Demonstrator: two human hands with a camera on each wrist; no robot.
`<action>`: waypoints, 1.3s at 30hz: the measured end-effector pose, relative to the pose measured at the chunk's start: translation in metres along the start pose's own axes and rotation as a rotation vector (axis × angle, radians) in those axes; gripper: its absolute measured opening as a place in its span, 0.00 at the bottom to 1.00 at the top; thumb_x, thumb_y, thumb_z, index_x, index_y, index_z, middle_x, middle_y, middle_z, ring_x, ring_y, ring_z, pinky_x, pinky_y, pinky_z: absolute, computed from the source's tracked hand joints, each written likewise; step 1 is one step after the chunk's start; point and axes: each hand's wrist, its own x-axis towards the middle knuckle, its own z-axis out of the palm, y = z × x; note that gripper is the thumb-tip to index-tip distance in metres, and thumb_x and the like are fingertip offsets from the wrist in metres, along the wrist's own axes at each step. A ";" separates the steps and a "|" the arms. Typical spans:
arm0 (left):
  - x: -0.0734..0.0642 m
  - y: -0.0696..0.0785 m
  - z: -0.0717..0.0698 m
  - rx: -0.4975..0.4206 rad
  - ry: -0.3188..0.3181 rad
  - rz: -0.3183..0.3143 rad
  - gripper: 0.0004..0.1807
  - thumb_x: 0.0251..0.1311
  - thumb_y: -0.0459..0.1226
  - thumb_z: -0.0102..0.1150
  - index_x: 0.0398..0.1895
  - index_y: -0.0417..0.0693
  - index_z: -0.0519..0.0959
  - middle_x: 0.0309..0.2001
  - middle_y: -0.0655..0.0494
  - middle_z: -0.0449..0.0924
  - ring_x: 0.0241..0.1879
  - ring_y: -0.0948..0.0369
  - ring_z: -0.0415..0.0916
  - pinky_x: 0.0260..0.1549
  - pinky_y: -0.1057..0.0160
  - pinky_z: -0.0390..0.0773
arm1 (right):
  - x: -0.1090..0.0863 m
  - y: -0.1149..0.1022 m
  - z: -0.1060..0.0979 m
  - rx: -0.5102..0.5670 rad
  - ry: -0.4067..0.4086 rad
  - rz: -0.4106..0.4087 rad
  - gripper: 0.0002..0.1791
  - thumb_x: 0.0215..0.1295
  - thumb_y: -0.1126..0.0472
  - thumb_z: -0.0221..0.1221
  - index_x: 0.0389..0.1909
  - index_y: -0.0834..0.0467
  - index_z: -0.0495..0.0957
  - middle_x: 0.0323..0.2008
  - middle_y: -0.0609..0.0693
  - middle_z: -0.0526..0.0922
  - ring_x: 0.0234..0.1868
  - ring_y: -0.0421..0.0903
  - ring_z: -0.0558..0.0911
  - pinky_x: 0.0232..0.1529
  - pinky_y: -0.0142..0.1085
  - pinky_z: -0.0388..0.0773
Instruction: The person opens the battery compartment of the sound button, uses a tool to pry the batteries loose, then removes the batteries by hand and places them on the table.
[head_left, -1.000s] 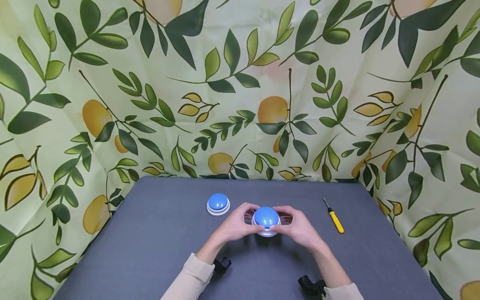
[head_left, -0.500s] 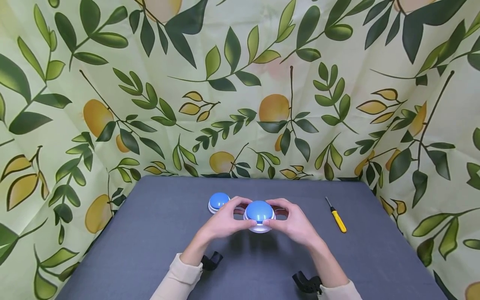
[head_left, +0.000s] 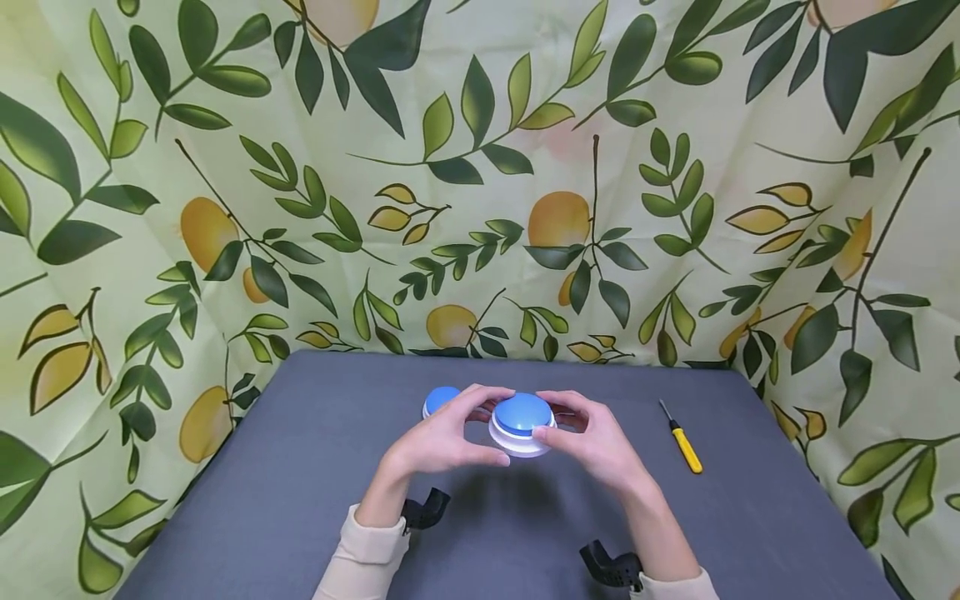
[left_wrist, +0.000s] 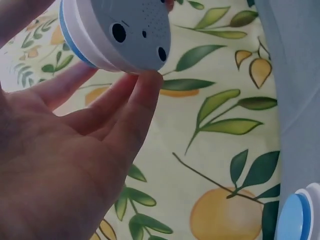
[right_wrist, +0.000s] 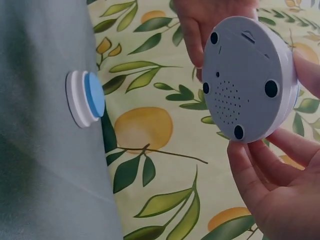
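A round push button (head_left: 522, 414) with a blue dome and white base is held up over the table. My right hand (head_left: 600, 437) grips its right side, thumb at the front of the rim and fingers behind. On the other side is my left hand (head_left: 442, 435), thumb apart from the base. Its fingertips meet the edge of the push button (left_wrist: 132, 37) in the left wrist view. The underside of the push button (right_wrist: 245, 80) shows dark feet and small speaker holes in the right wrist view. A second blue push button (head_left: 437, 397) stands behind my left hand, partly hidden.
A screwdriver (head_left: 686, 448) with a yellow handle lies to the right on the grey table (head_left: 315, 442). Leaf-and-fruit patterned cloth (head_left: 487, 192) stands around the table's back and sides. Black wrist mounts (head_left: 426, 509) hang below the forearms.
The push button has risen off the table and moved a little left and back, its base tilting. My left thumb has come off its front edge; the right hand keeps its grip.
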 end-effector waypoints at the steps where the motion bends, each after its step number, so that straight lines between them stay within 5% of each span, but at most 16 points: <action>1: 0.000 0.000 0.000 0.000 -0.004 0.008 0.39 0.54 0.41 0.77 0.70 0.52 0.71 0.60 0.59 0.73 0.59 0.55 0.74 0.62 0.54 0.72 | 0.000 0.000 0.000 0.005 0.002 0.004 0.27 0.61 0.58 0.70 0.61 0.60 0.78 0.55 0.56 0.82 0.52 0.54 0.82 0.52 0.36 0.79; 12: 0.010 -0.012 0.002 -0.099 0.028 0.039 0.35 0.57 0.40 0.75 0.69 0.55 0.75 0.61 0.58 0.74 0.58 0.59 0.75 0.63 0.56 0.71 | -0.001 0.003 -0.002 0.061 -0.002 0.033 0.29 0.65 0.59 0.67 0.65 0.63 0.74 0.57 0.61 0.80 0.53 0.57 0.82 0.52 0.33 0.79; 20: 0.014 -0.023 0.000 -0.223 0.027 0.075 0.33 0.61 0.36 0.71 0.70 0.48 0.73 0.65 0.54 0.72 0.61 0.56 0.74 0.65 0.58 0.70 | -0.004 0.001 -0.003 0.039 -0.045 -0.048 0.35 0.62 0.62 0.70 0.69 0.62 0.70 0.60 0.57 0.77 0.61 0.59 0.76 0.61 0.34 0.74; 30: 0.013 -0.019 0.003 -0.252 0.087 0.016 0.31 0.63 0.39 0.68 0.70 0.52 0.73 0.60 0.54 0.78 0.57 0.54 0.77 0.60 0.58 0.74 | -0.004 0.001 -0.001 0.027 0.000 -0.077 0.31 0.66 0.62 0.67 0.69 0.57 0.71 0.61 0.57 0.77 0.61 0.56 0.77 0.60 0.32 0.74; 39: 0.014 -0.021 0.001 -0.282 0.097 0.011 0.28 0.66 0.36 0.66 0.69 0.43 0.73 0.56 0.47 0.80 0.54 0.50 0.79 0.54 0.58 0.79 | 0.000 0.003 0.003 0.037 -0.007 -0.044 0.32 0.67 0.60 0.67 0.71 0.56 0.71 0.61 0.59 0.76 0.60 0.56 0.79 0.56 0.31 0.77</action>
